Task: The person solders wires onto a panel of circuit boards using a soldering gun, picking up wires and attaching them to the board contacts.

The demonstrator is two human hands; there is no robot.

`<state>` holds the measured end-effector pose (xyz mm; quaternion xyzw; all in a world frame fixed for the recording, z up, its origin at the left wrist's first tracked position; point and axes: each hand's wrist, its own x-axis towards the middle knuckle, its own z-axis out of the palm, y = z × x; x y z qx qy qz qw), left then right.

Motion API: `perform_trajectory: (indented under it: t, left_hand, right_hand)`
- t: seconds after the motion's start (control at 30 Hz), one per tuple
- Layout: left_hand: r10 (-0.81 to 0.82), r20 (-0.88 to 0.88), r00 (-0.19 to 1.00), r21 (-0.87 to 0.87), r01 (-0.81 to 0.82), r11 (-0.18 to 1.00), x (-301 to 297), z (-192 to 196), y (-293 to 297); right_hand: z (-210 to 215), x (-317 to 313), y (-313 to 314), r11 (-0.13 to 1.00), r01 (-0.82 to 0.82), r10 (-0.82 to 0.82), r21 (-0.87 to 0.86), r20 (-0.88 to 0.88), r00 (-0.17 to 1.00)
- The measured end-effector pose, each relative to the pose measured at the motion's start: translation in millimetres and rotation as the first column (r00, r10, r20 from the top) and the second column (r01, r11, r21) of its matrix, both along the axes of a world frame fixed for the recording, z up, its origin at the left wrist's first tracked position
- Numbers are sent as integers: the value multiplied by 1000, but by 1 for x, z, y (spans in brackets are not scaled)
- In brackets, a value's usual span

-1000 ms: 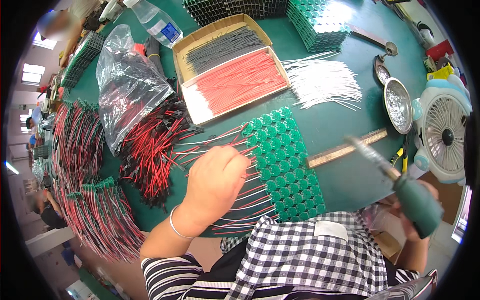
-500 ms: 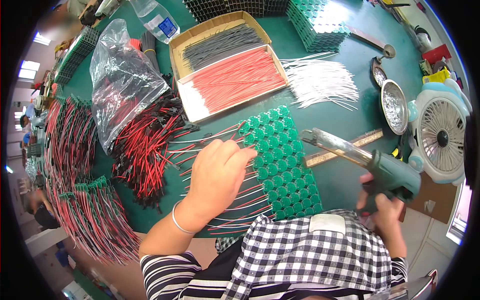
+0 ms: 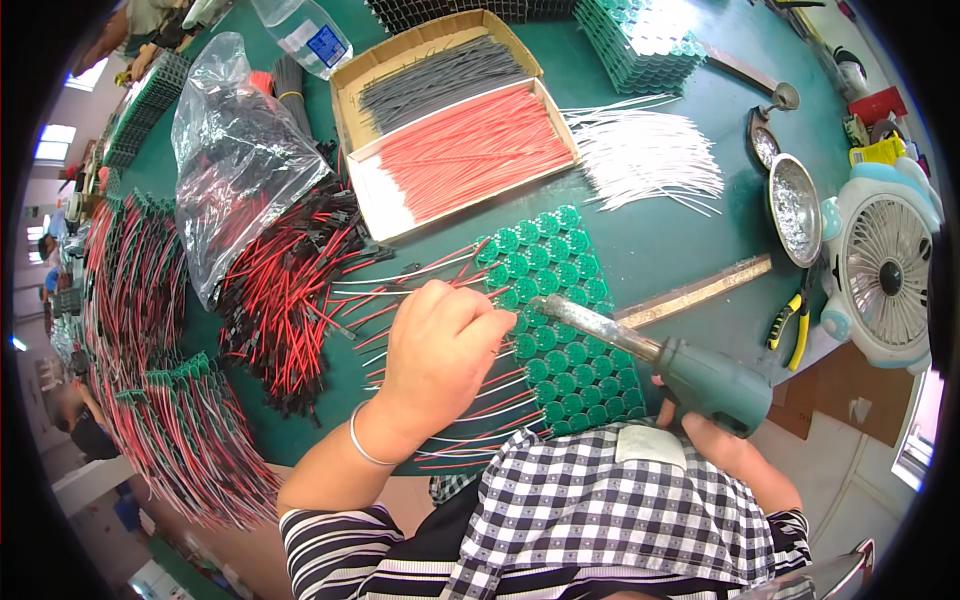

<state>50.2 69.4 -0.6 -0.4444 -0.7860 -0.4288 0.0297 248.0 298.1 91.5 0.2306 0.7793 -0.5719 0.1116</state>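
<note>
My left hand [image 3: 440, 350] rests with curled fingers on the red and white wires [image 3: 400, 285] at the left edge of a green panel of round circuit boards [image 3: 560, 320]; whether it grips a wire is hidden. My right hand [image 3: 715, 440] holds a green-handled soldering iron [image 3: 680, 370]. Its metal tip [image 3: 555, 305] is down over the panel, just right of my left fingers. A silver bracelet circles my left wrist.
A cardboard tray of red wires [image 3: 470, 150] and one of grey wires [image 3: 445, 70] lie behind the panel, white wires [image 3: 645, 160] to their right. A plastic bag [image 3: 235, 160], a red-black wire pile [image 3: 285, 290], metal dishes [image 3: 795, 205], pliers [image 3: 785, 325] and a small fan [image 3: 885, 275] surround the work.
My right hand has swung the soldering iron leftward and down from the table's right side until its tip is over the green panel. My left hand stays on the wires.
</note>
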Motion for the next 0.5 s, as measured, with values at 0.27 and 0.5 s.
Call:
perform_trajectory:
  t: [0.27,0.5]
  left_hand:
    - [-12,-18,1000,2,12,1000,-1,-3,0]
    - [-24,-4,1000,5,24,1000,-1,-3,-1]
  right_hand:
    - [3,-25,1,846,-306,407,436,-158,900]
    - [0,-27,-2,864,-277,381,420,-189,905]
